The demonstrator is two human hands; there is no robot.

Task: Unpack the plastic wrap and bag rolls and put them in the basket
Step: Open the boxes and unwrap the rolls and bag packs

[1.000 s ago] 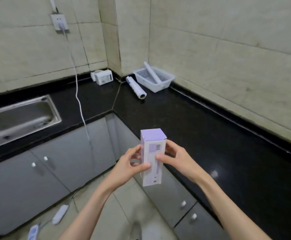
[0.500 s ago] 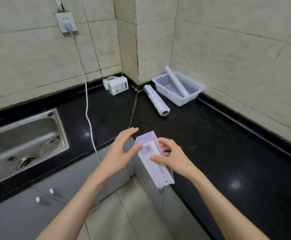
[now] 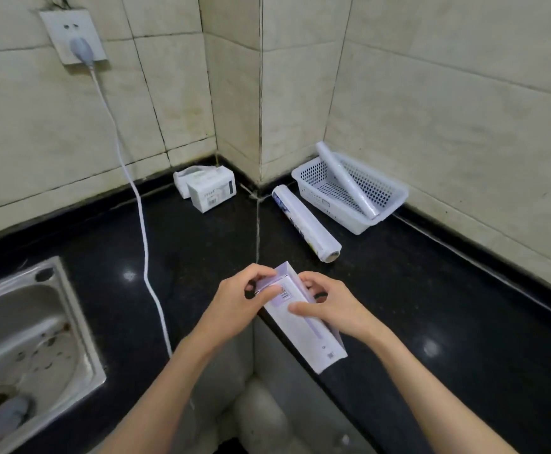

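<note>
Since the earlier frame the box (image 3: 303, 317) has tipped further over and come in above the tabletop (image 3: 431, 290) edge, and the left hand (image 3: 235, 306), which stood spread beside it, now has its fingers on the top flap. That hand's thumb and fingertips pinch the lilac flap at the box's upper end, which looks partly lifted. The right hand (image 3: 331, 306) wraps the box's far side, thumb laid across the white face just below the barcode, fingers curled behind. The box slants with its top toward the corner of the wall and its lower end hanging over the tabletop's front edge.

Farther back, a roll (image 3: 305, 222) in printed wrap lies flat on the tabletop, just beside the basket (image 3: 395, 191) but outside it. The white perforated basket sits against the right wall near the corner, and a second, thinner roll (image 3: 346, 180) leans inside it, its upper end sticking out over the rear rim. Left of the corner, two small white boxes (image 3: 207, 188) rest against the wall. A white cable (image 3: 143, 224) runs down from the socket (image 3: 72, 36) across the tabletop, passing the sink (image 3: 22, 339) at left.
</note>
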